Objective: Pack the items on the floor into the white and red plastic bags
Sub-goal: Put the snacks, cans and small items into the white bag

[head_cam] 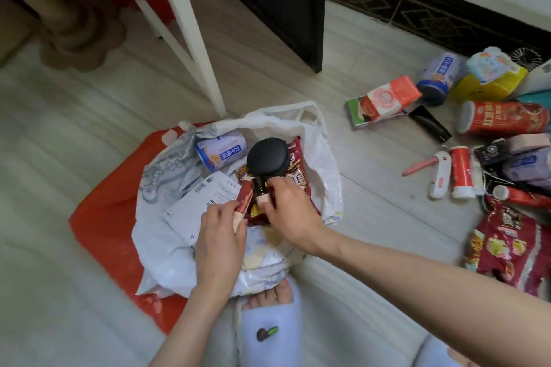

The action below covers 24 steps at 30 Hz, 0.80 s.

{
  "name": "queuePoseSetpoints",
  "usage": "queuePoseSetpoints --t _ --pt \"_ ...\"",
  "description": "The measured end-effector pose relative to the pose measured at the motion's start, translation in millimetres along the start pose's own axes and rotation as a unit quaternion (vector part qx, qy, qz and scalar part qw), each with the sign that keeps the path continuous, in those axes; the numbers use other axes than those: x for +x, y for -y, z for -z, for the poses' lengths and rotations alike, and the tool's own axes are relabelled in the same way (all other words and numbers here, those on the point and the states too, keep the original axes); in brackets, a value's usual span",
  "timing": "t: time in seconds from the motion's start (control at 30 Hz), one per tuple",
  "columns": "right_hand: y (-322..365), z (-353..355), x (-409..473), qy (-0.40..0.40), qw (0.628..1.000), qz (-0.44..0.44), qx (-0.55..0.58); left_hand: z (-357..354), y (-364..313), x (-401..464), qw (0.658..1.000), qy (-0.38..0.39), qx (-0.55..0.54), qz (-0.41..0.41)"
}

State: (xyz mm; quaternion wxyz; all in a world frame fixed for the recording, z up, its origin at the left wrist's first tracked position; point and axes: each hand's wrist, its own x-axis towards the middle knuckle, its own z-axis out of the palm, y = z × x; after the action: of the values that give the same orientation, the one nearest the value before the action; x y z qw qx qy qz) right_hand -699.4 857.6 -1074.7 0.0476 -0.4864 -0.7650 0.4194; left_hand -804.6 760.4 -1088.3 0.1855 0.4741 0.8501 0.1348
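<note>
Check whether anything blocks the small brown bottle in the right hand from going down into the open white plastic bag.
Nothing visible blocks it. The right hand holds the small brown bottle already over the open white plastic bag, directly above the red snack packet and beside the round black case inside.

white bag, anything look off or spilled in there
Nothing spilled. The white bag sits open on the flat red bag, which holds nothing yet. Both hands work a small brown bottle in beside the snack packet.

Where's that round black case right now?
The round black case sits inside the white bag, centre of the view, between the pale blue can and the red snack packet.
</note>
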Motion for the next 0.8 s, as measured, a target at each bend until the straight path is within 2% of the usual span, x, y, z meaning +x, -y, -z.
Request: queuePoseSetpoints --t 0.07,0.17,0.27,0.4,0.5,0.57,0.67,0.8 --pt "3.5 -4.1 2.6 -0.01 0.999 -0.03 0.038 -5.1 -0.7 0.0 1.0 -0.006 0.014 -0.014" --pt "0.3 -2.6 -3.2 0.008 0.998 -0.013 0.064 -7.5 6.0 1.8 0.999 -0.007 -0.003 -0.033" --pt "-16.4 10.3 -15.5 0.009 0.999 0.039 0.026 -3.7 6.4 2.6 0.998 0.01 -0.005 -0.069" --pt "-48.4 42.3 -30.0 -0.026 0.997 0.055 -0.049 -3.9 -15.1 7.7 0.992 -0.023 -0.03 -0.123" --pt "-73.1 66.8 -40.2 -0.075 0.996 0.007 -0.037 -13.3 -50.8 13.8 0.981 -0.041 -0.051 -0.184" --pt "-93.2 81.3 -46.4 -0.115 0.992 -0.039 -0.029 -25.6 -80.5 14.4 0.969 -0.024 -0.059 -0.239" --pt "-132.2 103.9 -54.2 -0.178 0.977 -0.12 -0.013 -53.6 -121.8 14.6 0.945 0.033 -0.048 -0.322" --pt "-187.6 137.0 -63.6 -0.25 0.943 -0.218 -0.035 -99.6 -169.7 23.6 0.935 0.138 0.0 -0.328"
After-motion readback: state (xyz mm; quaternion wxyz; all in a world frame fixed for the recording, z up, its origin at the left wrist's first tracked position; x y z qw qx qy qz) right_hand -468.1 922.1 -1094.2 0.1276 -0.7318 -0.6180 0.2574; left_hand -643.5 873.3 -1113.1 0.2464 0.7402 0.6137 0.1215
